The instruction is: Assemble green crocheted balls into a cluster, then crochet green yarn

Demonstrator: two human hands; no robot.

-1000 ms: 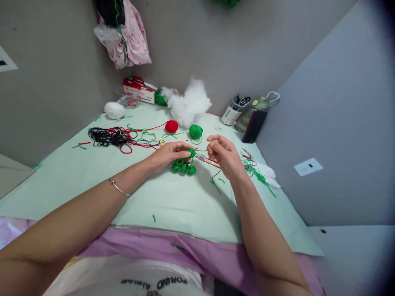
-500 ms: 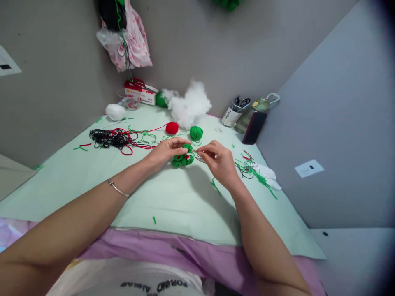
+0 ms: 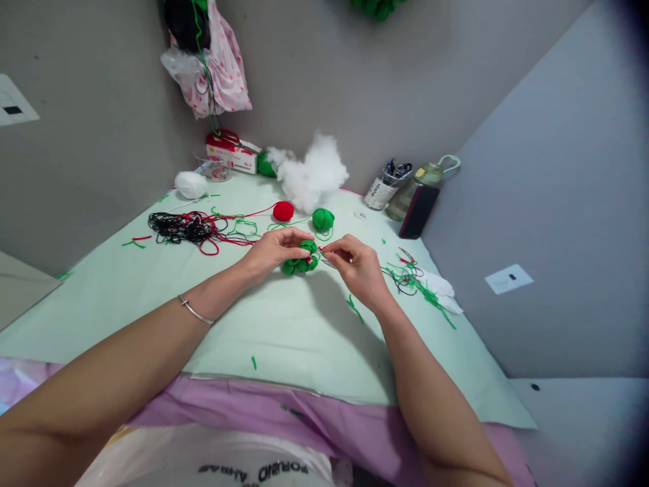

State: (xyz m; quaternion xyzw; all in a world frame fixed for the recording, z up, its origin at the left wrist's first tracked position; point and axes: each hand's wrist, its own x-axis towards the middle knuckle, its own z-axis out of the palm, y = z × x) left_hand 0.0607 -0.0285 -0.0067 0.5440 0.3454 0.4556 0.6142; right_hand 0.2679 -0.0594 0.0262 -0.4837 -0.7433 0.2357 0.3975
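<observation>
A small green yarn piece (image 3: 302,264) with rounded lobes and a bit of red is pinched in my left hand (image 3: 276,251), its thumb and fingers closed on the upper left side. Just to its right, my right hand (image 3: 355,265) has thumb and forefinger pressed together beside a short red strand. What lies between those fingertips is too small to name. Thin dark strands run under the right hand. Behind the hands rest a green yarn ball (image 3: 323,219) and a red yarn ball (image 3: 282,211).
Tangled black yarn (image 3: 177,227) with red strands lies left; white yarn (image 3: 191,184) sits behind it. White stuffing (image 3: 314,172) stands at the back. A pen cup (image 3: 381,192), a bottle (image 3: 428,173) and a phone (image 3: 419,212) are back right. Green scraps (image 3: 428,294) lie right.
The green piece has turned slightly in my left hand. My right hand has shifted a little, and a red strand now shows by its fingertips.
</observation>
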